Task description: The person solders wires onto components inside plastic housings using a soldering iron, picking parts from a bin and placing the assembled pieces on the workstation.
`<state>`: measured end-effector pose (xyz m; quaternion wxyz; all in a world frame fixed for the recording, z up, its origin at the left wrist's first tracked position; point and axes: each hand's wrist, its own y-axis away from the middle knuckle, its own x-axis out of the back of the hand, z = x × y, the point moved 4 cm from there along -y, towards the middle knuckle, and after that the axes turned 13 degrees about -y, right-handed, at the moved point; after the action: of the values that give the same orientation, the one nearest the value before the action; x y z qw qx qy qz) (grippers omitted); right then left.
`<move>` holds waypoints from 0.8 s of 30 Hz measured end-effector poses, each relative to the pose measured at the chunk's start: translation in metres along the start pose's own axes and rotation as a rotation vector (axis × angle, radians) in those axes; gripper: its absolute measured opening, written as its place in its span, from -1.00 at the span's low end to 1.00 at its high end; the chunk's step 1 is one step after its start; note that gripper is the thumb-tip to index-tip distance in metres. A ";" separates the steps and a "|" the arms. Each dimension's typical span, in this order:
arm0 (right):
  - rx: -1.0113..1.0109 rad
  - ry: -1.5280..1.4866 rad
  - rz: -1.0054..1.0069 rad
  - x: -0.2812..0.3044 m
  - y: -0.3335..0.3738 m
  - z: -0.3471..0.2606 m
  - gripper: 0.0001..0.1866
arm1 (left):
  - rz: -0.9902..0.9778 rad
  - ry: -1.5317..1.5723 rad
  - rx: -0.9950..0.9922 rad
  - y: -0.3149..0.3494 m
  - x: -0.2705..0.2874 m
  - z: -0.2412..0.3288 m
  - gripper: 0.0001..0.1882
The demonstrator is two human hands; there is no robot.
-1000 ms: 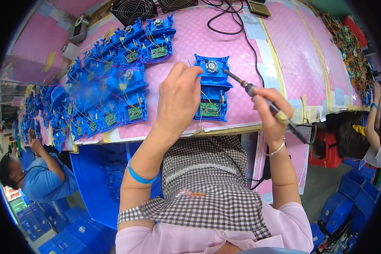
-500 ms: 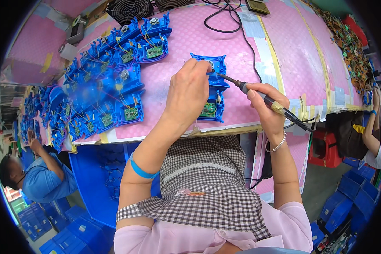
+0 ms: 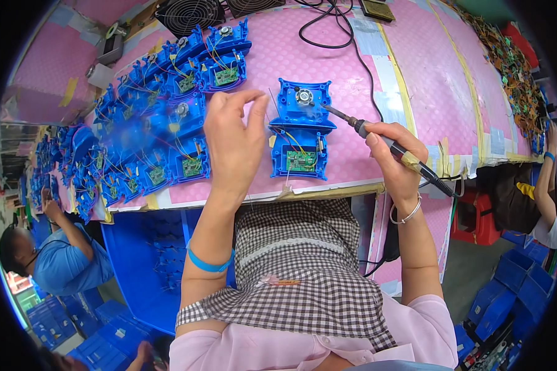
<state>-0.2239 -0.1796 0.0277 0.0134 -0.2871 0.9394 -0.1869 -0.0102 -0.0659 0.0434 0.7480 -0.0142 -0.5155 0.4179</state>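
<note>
We can pass over the pink tabletop (image 3: 272, 49) beyond the opened blue housing (image 3: 309, 123); to our left, rows of blue housings (image 3: 161, 133) block us, while to our right the soldering iron (image 3: 359, 127) and black cable (image 3: 372, 80) intrude.

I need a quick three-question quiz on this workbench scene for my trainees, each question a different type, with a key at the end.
1. Multiple choice. What is in the person's right hand?
A) A pair of scissors
B) A soldering iron
C) A paintbrush

2. True or false. In the open blue casing in front of the person, the green circuit board sits in the half nearer to them.

3. Fill the gap. The person at this bench wears a blue band on the ____ forearm.

Key
1: B
2: True
3: left
</note>
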 end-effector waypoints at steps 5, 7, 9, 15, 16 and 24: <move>0.013 0.034 -0.027 -0.004 0.001 -0.001 -0.86 | -0.123 0.001 0.010 -0.001 -0.022 0.001 -0.82; 0.014 0.031 -0.007 -0.004 0.003 -0.002 -0.86 | -0.124 0.052 0.035 0.000 -0.015 0.010 -0.83; 0.011 0.029 0.017 -0.003 0.005 -0.003 -0.86 | -0.131 0.103 0.058 0.002 -0.016 0.013 -0.84; 0.012 0.019 0.021 -0.005 0.003 -0.005 -0.87 | -0.274 0.403 0.173 0.001 -0.026 0.016 -0.85; 0.017 0.029 0.011 -0.006 0.003 -0.006 -0.87 | -0.268 0.303 0.025 0.000 -0.028 0.017 -0.85; 0.004 -0.003 0.032 -0.001 0.005 -0.007 -0.86 | -0.340 0.091 -0.167 0.001 -0.034 0.023 -0.86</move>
<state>-0.2268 -0.1734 0.0322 0.0182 -0.2724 0.9434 -0.1884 -0.0327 -0.0964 0.0274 0.8264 -0.0077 -0.5092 0.2402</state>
